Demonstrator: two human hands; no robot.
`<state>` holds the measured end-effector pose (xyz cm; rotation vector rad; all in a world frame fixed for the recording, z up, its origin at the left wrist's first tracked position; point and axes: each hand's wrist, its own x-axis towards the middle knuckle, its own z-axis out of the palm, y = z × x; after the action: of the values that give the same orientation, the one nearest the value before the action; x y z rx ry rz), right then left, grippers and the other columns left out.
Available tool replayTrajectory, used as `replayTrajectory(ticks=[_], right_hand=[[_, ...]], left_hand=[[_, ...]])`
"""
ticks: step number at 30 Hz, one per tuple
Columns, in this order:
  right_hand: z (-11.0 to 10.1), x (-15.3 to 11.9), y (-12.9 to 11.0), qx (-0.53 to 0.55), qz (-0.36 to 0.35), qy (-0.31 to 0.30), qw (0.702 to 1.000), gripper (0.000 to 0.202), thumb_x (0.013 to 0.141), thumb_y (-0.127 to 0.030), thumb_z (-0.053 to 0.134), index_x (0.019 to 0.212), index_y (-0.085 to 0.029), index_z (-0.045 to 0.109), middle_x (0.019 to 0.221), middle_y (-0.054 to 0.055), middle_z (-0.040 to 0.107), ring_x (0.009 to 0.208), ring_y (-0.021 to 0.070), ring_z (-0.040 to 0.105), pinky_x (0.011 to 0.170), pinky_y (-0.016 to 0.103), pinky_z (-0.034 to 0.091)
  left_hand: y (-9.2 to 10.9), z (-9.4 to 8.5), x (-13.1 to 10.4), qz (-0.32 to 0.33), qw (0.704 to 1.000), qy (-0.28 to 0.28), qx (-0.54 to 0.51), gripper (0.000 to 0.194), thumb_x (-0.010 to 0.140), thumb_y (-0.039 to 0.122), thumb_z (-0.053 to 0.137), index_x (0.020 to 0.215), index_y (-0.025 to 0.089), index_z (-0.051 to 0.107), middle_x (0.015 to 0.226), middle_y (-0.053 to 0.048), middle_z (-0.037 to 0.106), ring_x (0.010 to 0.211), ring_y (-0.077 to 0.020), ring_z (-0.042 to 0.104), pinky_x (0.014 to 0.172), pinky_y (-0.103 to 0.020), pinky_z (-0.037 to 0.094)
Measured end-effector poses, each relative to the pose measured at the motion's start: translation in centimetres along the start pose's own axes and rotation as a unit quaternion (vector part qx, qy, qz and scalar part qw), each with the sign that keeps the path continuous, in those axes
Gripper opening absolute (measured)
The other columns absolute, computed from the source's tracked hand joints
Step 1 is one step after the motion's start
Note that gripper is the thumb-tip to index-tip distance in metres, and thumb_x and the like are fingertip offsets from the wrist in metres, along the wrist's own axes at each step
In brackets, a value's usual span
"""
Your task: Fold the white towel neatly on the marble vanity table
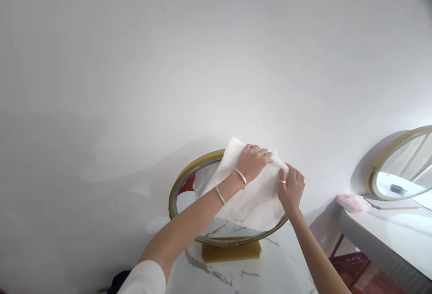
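A round mirror (185, 201) with a gold frame stands upright on a gold base (231, 252). A thin white cloth (248, 208) with a jagged lower edge hangs over the upper right of its glass. My left hand (252, 162) lies at the top of the mirror, its fingers bent over the cloth near the rim. At the right rim is my right hand (292, 189), pinching the cloth's side with the thumb in front and the other fingers partly hidden behind. The left wrist carries two bracelets; the right thumb has a ring.
A white marble-patterned tabletop (270, 271) bears the mirror, with a pale wall (216, 60) close behind. To the right, another gold-framed round mirror (401, 168) stands on a second table (398, 240), beside a pink-and-white packet (353, 203).
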<state>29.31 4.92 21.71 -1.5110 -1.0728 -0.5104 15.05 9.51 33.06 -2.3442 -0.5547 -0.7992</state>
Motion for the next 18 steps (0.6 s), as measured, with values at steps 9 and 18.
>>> replayTrajectory(ticks=[9,18], right_hand=[[1.4,2.1,-7.1,0.011,-0.293,-0.019,0.956,0.044,0.092,-0.021,0.034,0.135,-0.018,0.043,0.129,0.010,0.054,0.122,0.0235,0.045,0.107,0.046,0.028],[5.5,-0.5,-15.6,-0.010,-0.458,-0.071,0.886,0.047,0.094,-0.031,0.040,0.139,-0.019,0.043,0.142,0.009,0.045,0.136,0.0246,0.033,0.113,0.048,0.020]], left_hand=[[-4.0,-1.8,-4.9,-0.108,0.987,0.113,-0.037,0.029,0.094,0.042,0.049,0.111,0.024,0.064,0.111,0.000,0.070,0.098,-0.0142,0.062,0.082,-0.031,0.041],[-8.4,-2.8,-16.3,-0.243,0.938,0.237,-0.064,0.030,0.094,0.033,0.050,0.119,0.021,0.061,0.112,-0.006,0.069,0.103,-0.0180,0.064,0.087,-0.034,0.051]])
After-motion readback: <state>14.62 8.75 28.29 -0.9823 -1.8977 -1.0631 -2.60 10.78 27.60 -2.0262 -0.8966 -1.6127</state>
